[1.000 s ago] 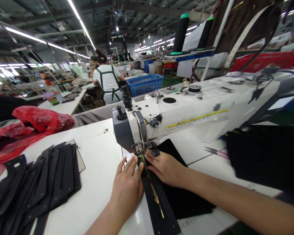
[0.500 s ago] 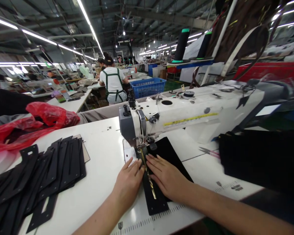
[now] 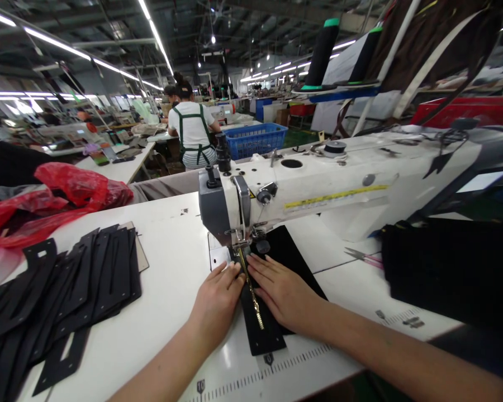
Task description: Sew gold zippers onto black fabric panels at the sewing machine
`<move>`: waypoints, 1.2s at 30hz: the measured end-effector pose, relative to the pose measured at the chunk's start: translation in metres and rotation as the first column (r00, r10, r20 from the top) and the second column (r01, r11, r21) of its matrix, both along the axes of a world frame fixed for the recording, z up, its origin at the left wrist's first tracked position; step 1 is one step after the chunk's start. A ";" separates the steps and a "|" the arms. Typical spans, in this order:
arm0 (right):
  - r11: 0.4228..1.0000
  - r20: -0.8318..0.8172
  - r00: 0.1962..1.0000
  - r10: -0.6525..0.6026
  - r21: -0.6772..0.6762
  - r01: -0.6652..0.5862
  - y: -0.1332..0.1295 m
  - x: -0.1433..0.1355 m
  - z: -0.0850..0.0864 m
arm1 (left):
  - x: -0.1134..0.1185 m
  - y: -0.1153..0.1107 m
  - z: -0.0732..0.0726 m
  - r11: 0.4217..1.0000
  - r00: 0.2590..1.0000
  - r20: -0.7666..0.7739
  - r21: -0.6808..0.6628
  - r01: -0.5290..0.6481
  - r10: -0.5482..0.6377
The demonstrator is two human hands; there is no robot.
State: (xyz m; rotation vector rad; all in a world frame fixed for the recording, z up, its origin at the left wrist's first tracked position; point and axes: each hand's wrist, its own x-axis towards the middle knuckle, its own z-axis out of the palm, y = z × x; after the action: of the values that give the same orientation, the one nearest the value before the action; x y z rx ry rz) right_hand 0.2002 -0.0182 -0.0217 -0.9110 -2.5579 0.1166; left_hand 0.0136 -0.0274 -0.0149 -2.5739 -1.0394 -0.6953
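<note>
A black strip with a gold-toothed zipper down its middle lies on the machine table, its far end under the presser foot of a white sewing machine. Beneath it, to the right, is a larger black panel. My left hand rests on the strip's left edge near the foot, fingers extended and slightly bent. Flat on the black pieces just right of the zipper is my right hand, its fingers stretched toward the foot. Neither hand wraps around anything.
Several black slotted strips are piled at left, by a red plastic bag. Scissors and black panels lie at right. Black thread cones stand behind the machine. A person in a green apron works beyond, near a blue basket.
The strip has slid slightly farther under the presser foot, uncovering the ruler's 0 mark at its near end. Both hands moved forward with it. The camera view has shifted a little.
</note>
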 end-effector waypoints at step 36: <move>0.996 -0.053 0.998 -0.014 0.087 0.019 -0.070 0.016 0.012 | 0.002 -0.064 0.007 0.982 0.999 0.014 -0.187 0.040 -0.038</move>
State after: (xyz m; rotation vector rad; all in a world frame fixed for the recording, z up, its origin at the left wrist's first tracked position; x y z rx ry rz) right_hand 0.2165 -0.0880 -0.0097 -0.8843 -2.4853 0.0227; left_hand 0.0156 -0.0910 -0.0083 -2.7597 -1.1085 -0.6498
